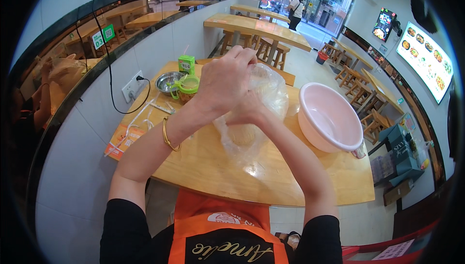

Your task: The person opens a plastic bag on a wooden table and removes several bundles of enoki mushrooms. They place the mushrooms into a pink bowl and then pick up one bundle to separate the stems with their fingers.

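Note:
A clear plastic bag with something pale inside rests on the wooden table in front of me. My left hand, a gold bangle on its wrist, is raised over the bag with fingers curled and closed on its upper part. Lower down, my right hand is closed against the gathered plastic; its fingers are partly hidden behind my left wrist. To the right of the bag stands a pale pink basin.
Left on the table are a metal bowl, a green-lidded container, a green drink carton with a straw, white cord and an orange packet. A black cable hangs along the wall. More tables and stools stand beyond.

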The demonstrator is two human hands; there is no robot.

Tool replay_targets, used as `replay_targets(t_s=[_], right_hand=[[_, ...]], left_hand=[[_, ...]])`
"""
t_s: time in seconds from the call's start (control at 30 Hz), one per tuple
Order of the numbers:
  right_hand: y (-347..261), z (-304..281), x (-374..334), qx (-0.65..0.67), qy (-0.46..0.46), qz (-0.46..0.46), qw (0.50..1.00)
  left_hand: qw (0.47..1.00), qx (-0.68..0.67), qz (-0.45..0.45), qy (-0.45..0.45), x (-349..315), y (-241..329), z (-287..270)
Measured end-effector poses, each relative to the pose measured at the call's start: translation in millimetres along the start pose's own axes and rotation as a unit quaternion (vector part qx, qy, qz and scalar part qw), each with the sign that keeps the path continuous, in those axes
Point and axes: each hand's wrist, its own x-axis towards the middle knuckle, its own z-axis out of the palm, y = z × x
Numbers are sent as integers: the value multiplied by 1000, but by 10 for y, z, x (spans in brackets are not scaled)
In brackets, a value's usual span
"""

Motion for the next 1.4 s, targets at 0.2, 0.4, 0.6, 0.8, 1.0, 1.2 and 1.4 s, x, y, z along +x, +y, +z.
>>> replay_targets(t_s=[0.2, 0.4, 0.6, 0.8, 1.0, 1.2, 1.4], right_hand=[[-345, -97, -879, 92, 58, 33, 994], [-67, -878, -1627, 184, 237, 18, 954], [855, -1693, -2193, 405, 391, 140, 814], [2227, -1653, -2333, 268, 299, 378, 834], [3190, -814, -2219, 222, 35, 491, 842], [2570, -884, -1623, -23, 320, 297, 900], [344, -996, -1410, 336, 137, -27, 932]], left_hand=[[1000, -4, -12, 0, -31, -55, 1], [1000, -16, 2, -8, 36, 10, 113], [994, -37, -60, -81, 86, 137, 50], [990, -47, -51, -123, -3, 226, -29], [996, -22, 7, -82, -10, 189, 65], [995, -58, 69, -30, 85, 51, 88], [985, -16, 166, -51, 213, -40, 127]])
